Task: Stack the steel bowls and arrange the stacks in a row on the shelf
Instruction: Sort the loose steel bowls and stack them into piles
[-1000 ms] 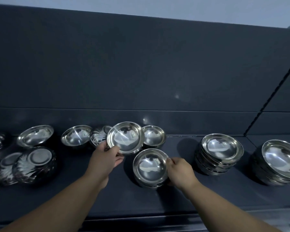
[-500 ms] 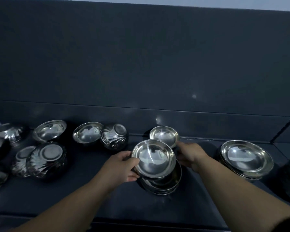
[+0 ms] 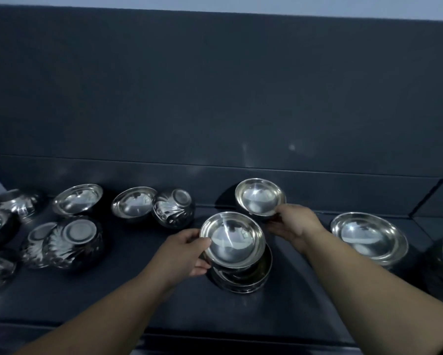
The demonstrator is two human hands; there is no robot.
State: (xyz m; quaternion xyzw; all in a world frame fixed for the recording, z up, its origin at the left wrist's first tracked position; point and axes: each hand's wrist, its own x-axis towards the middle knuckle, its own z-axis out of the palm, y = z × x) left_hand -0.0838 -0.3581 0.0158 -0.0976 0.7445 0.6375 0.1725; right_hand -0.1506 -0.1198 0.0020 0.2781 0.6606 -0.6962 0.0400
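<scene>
Left hand [image 3: 187, 252] pinching a bowl [image 3: 232, 240] by its rim over the stack [image 3: 243, 278], right hand [image 3: 296, 224] gripping another [image 3: 260, 197]; likely light, stiff, slippery, so gripping rims looks safest.

Bare shelf [image 3: 305, 301] lies open along the frame's lower centre, between the central bowl stack [image 3: 243, 274] and the right-hand stack [image 3: 369, 238]. The left side is crowded with loose bowls [image 3: 72, 242], upright and overturned.

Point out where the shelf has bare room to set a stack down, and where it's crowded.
Bare: the shelf front strip under both forearms, and the gap between the centre stack and the wide stack on the right. Crowded: the left end, with loose bowls upright and overturned, some touching.
</scene>
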